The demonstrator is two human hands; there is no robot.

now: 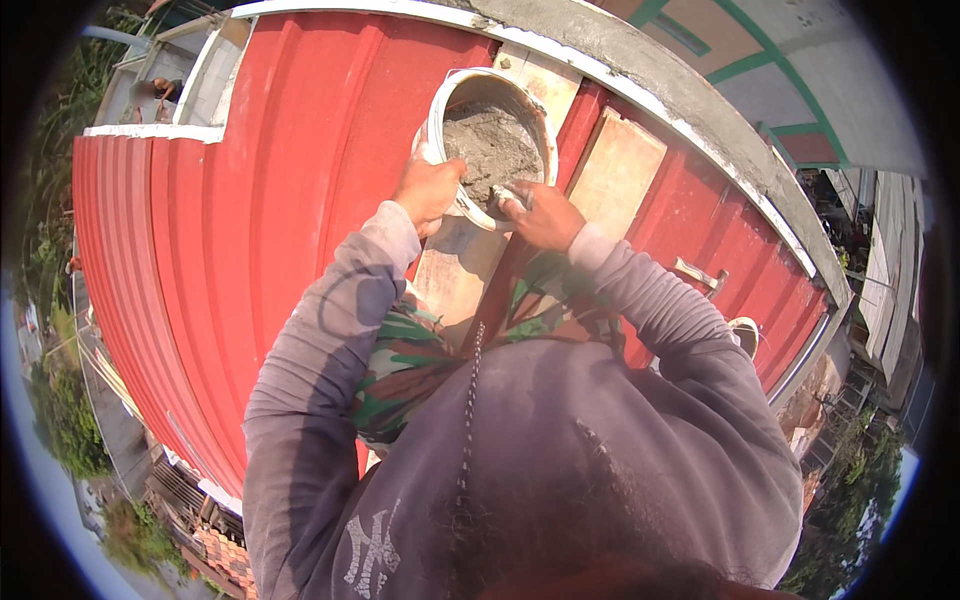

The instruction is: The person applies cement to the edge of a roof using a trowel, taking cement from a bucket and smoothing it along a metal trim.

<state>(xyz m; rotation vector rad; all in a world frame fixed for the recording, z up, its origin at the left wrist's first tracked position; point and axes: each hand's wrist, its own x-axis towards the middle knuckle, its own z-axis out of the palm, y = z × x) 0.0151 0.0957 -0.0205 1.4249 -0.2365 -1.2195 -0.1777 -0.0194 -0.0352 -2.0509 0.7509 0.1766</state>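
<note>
A white bucket [548, 150] filled with grey wet mortar [485, 140] sits in front of me above wooden boards [450, 275]. My left hand [428, 185] grips the bucket's left side, thumb over the rim. My right hand [540, 212] is closed at the near right rim around a small, mortar-smeared light object whose shape I cannot make out. My legs in camouflage trousers show under my forearms, with the boards between them.
I am on red corrugated roofing [280, 170] bordered by a grey concrete ledge [690, 70]. More boards [615, 170] lie at right. A wooden-handled tool [700, 275] and another container [742, 335] are by my right elbow. A person [165, 92] is at upper left, beyond the roof.
</note>
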